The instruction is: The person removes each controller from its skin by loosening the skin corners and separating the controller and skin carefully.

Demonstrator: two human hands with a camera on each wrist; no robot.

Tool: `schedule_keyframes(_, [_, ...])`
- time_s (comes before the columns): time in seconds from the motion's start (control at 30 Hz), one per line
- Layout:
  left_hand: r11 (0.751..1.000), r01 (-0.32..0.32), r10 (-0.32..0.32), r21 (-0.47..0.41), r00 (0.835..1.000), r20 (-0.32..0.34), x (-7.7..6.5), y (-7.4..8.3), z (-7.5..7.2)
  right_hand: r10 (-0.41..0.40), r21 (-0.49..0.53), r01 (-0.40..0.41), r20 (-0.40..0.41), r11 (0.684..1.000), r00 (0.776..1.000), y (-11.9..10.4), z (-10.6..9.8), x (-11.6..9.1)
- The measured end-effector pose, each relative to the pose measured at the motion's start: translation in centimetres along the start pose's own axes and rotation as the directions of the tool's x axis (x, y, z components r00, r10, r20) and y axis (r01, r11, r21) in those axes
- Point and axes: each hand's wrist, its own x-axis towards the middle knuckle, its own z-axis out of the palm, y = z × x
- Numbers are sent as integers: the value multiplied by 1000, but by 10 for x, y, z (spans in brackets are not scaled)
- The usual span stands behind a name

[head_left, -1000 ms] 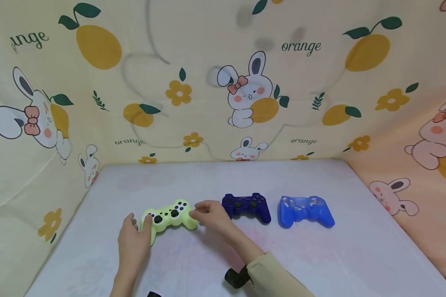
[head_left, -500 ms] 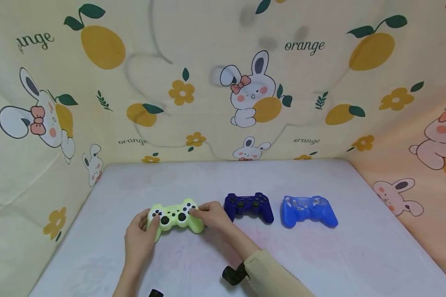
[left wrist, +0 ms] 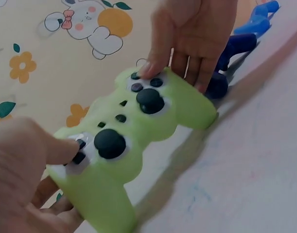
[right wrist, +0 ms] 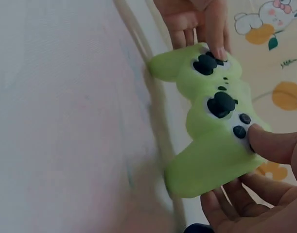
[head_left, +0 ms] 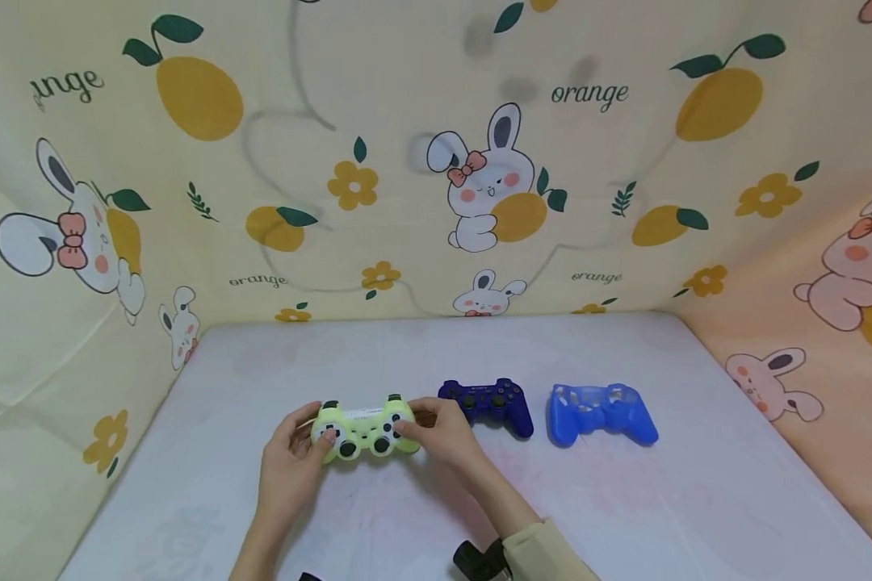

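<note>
Currently, left hand (head_left: 291, 456) and right hand (head_left: 446, 434) each curled round one end of a green controller (head_left: 366, 440).

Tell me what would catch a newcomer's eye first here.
Probably the pale green controller, held between left hand and right hand, left of centre in the head view. Next, the dark blue controller and bright blue shell to its right, on the white table. The rabbit-patterned backdrop rises behind.
</note>
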Motion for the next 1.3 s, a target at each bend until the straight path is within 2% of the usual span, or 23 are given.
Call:
schedule_keyframes(0.13, [1000,13,-12,-15,999,34,-1,1,-1,-11,23,11,19,1000,1000,2,-2,-2])
schedule_keyframes(0.23, [997,30,-32,71,999,30,-3,1,1,-20,25,20,28,999,999,2,-2,-5])
schedule_keyframes(0.33, [984,29,-35,175,999,31,-4,0,4,-33,8,32,51,999,998,2,-3,-9])
schedule_keyframes(0.4, [977,22,-32,214,999,42,-4,-1,5,-44,-19,45,81,999,996,2,-6,-9])
schedule_keyframes(0.53, [981,4,-20,194,997,81,-2,-2,4,-59,-126,85,198,988,978,-6,-19,-6])
schedule_keyframes(0.6, [984,-11,-9,180,994,112,-1,-2,2,-67,-185,121,274,975,959,-13,-28,-1])
schedule_keyframes(0.7, [987,-31,6,159,988,155,-1,-1,-1,-86,-236,189,391,953,916,-25,-40,10])
schedule_keyframes(0.87, [985,-41,12,166,984,175,0,-3,-5,-106,-177,244,562,953,820,-35,-47,31])
schedule_keyframes(1.0, [981,-42,7,189,983,182,-1,-5,-4,-103,-186,289,652,939,751,-35,-45,40])
schedule_keyframes(1.2, [983,-31,1,181,986,165,-2,-8,-4,-79,-215,332,723,918,686,-37,-42,46])
schedule_keyframes(1.3, [984,-21,-6,176,989,151,-3,-9,-5,-81,-212,346,740,914,667,-38,-42,48])
